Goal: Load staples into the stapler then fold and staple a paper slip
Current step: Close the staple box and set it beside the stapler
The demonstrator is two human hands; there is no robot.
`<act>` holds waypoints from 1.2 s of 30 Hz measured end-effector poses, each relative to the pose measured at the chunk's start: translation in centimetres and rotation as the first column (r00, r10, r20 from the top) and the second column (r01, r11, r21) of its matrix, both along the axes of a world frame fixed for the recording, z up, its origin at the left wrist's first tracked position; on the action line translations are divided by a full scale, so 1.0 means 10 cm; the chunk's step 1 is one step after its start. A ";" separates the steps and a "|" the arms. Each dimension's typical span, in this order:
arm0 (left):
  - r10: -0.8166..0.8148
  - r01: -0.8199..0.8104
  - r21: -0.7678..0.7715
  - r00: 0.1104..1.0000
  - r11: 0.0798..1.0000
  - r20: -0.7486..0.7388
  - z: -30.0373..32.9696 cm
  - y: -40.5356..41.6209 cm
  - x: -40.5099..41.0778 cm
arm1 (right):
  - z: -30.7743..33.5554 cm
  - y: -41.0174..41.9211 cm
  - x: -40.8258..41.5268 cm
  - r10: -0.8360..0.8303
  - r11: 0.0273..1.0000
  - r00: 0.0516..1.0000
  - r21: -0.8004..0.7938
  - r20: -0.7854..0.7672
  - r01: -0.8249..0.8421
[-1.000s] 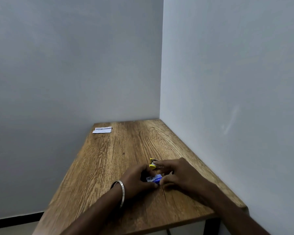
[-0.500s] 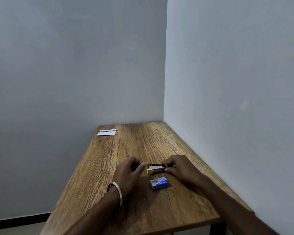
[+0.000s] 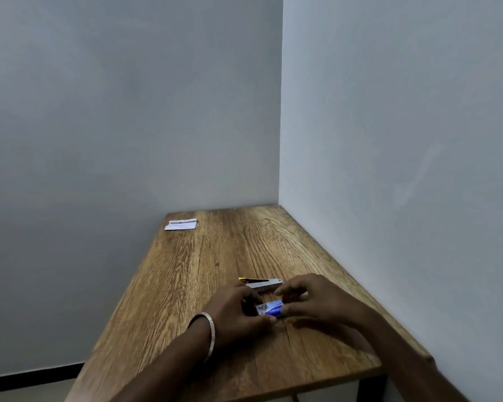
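Head view of a wooden table (image 3: 204, 274) set into the corner of two grey walls. We see both forearms reaching in from the lower edge, the hands meeting over a small blue staple box (image 3: 269, 309) that lies on the table near its front edge. The left hand (image 3: 234, 310) has its fingers curled around the left end of the box, thumb towards us; a metal bangle (image 3: 211, 333) circles this wrist. The right hand (image 3: 317, 300) pinches the right end of the box between its thumb, which lies along the near edge, and its curled fingers, which arch over the far edge. We cannot tell whether the box is lifted or resting on the wood, nor whether it is opened.

Just beyond the hands lies the stapler (image 3: 262, 282), a grey metal body with a yellow tip pointing left. It rests on the table, and no hand holds it. Its jaws appear slightly parted at the left end, though blur makes this uncertain.

At the far left corner of the table, well apart from the hands, we note the white paper slip (image 3: 181, 224), lying flat beside the wall, with faint print on it too small to read.

A dark table leg (image 3: 370, 388) shows under the near right corner, and a black skirting strip (image 3: 32, 377) runs along the foot of the left wall.
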State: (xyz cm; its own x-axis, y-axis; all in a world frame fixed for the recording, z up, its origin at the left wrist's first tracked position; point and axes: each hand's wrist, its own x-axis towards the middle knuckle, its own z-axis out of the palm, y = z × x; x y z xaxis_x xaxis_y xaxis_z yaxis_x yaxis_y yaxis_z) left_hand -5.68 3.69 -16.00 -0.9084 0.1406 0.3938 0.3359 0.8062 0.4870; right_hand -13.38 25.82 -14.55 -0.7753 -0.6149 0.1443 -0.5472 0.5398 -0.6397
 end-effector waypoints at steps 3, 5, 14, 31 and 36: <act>-0.010 0.010 -0.031 1.000 0.999 -0.021 -0.03 0.02 -0.02 | -0.03 0.03 0.02 0.017 1.000 1.000 0.016 -0.008 -0.017; -0.003 0.002 -0.016 1.000 1.000 -0.030 -0.05 0.02 -0.03 | -0.05 0.03 0.00 0.013 1.000 0.999 0.006 -0.031 -0.013; 0.118 -0.129 -0.055 0.977 0.990 -0.177 0.06 -0.04 -0.20 | 0.02 -0.17 -0.08 -0.048 0.999 0.966 -0.038 -0.253 0.039; 0.206 -0.210 -0.060 0.976 0.976 -0.064 0.01 -0.09 -0.35 | -0.09 -0.35 -0.21 -0.081 0.997 0.962 -0.030 -0.260 0.076; 0.213 -0.215 -0.008 0.973 0.977 -0.090 -0.01 -0.15 -0.31 | -0.09 -0.32 -0.22 -0.066 0.998 0.959 -0.032 -0.274 0.060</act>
